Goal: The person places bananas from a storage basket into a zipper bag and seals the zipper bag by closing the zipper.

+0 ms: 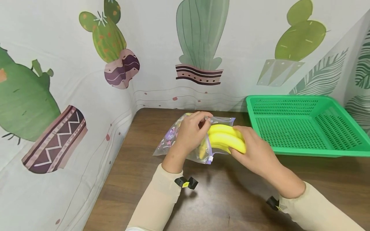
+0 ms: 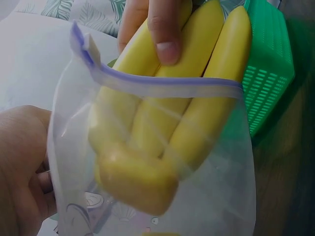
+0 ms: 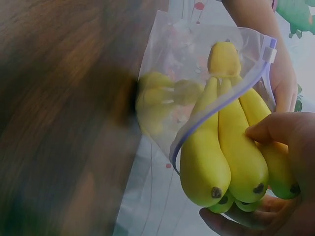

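Banana bunch [image 1: 224,138], one: stem end within the bag's mouth, tips outside. Right hand [image 1: 255,152], at the bunch's four o'clock: grasping the tip end. Left hand [image 1: 190,131], towards ten: pinching the mouth edge of the clear zip bag [image 1: 170,136], at nine. Green basket [image 1: 303,151], three o'clock. My judgement: spread the mouth wide; feed stem first, clear of the slider [image 1: 210,158].

Your bananas [image 1: 224,138] are yellow with dark tips [image 3: 217,192]; your bag [image 1: 167,144] is clear, printed in purple and pink, with a lilac zip [image 2: 152,86] and white slider [image 1: 211,158]; you see a green basket [image 1: 321,152], a brown wood-grained tabletop [image 1: 214,205] and a white backdrop [image 1: 156,54] patterned with green cacti [image 1: 202,32]; your sleeves [image 1: 156,199] are cream.
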A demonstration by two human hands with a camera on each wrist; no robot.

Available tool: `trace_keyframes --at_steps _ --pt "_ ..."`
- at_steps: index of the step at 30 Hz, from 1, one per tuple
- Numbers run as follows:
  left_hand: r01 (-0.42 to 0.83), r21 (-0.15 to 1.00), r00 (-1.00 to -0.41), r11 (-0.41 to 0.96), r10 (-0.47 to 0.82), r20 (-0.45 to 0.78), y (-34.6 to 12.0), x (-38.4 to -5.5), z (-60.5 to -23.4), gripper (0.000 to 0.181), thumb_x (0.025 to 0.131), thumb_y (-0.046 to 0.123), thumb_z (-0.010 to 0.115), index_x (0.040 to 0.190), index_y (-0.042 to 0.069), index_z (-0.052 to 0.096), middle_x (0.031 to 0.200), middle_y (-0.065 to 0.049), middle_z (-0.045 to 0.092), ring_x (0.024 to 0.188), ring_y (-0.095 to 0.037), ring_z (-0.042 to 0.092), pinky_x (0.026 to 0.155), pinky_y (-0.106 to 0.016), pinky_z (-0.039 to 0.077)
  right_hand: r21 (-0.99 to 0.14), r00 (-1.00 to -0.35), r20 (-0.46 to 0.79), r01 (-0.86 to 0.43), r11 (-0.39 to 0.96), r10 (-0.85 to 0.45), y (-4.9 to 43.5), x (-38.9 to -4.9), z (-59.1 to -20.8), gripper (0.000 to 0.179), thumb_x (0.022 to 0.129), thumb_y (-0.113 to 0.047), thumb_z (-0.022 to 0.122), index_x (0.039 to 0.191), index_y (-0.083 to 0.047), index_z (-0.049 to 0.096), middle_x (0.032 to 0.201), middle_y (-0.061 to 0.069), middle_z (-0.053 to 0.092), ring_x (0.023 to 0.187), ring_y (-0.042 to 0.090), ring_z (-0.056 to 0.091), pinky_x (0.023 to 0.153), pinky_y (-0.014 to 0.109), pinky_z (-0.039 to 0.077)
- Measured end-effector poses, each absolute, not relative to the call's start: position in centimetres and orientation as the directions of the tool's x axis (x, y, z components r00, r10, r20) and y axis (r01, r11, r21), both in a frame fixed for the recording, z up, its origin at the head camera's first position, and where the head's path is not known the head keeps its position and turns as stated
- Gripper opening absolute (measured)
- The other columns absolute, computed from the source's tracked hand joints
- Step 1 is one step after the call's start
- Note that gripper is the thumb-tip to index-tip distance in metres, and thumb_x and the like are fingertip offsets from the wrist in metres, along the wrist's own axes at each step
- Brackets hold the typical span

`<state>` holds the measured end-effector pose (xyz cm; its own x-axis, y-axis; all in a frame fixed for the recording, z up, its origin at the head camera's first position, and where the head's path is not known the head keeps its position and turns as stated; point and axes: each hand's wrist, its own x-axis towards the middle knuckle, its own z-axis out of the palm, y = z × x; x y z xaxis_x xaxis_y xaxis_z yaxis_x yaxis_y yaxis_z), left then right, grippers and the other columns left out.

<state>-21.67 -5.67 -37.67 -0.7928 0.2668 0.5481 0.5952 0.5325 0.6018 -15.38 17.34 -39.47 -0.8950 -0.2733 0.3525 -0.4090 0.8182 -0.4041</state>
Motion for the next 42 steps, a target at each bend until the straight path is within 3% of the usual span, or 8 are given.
trace_keyframes --at_steps 17,42 --pt "0.618 0.578 -0.776 0.533 0.293 0.559 -5.6 -21.6 -37.8 0.022 0.096 0.013 0.056 0.108 0.009 0.074 0.078 0.001 0.06 0.068 -0.009 0.051 0.062 -0.021 0.042 -0.349 -0.882 0.329 -0.445 0.825 -0.337 16.2 -16.2 -39.8 0.067 0.087 -0.027 0.076 0.146 -0.009 0.051 0.136 0.017 0.059 0.099 0.033 0.066 0.074 0.052 0.055" --pt "0.638 0.547 -0.762 0.542 0.346 0.547 -5.4 -21.5 -37.8 0.022 0.097 0.012 0.056 0.11 0.01 0.073 0.085 0.0 0.064 0.07 -0.009 0.052 0.064 -0.019 0.043 -0.334 -0.89 0.289 -0.44 0.834 -0.353 13.8 -17.4 -41.0 0.059 0.087 -0.031 0.077 0.138 -0.009 0.056 0.128 0.013 0.064 0.085 0.025 0.061 0.064 0.042 0.05"
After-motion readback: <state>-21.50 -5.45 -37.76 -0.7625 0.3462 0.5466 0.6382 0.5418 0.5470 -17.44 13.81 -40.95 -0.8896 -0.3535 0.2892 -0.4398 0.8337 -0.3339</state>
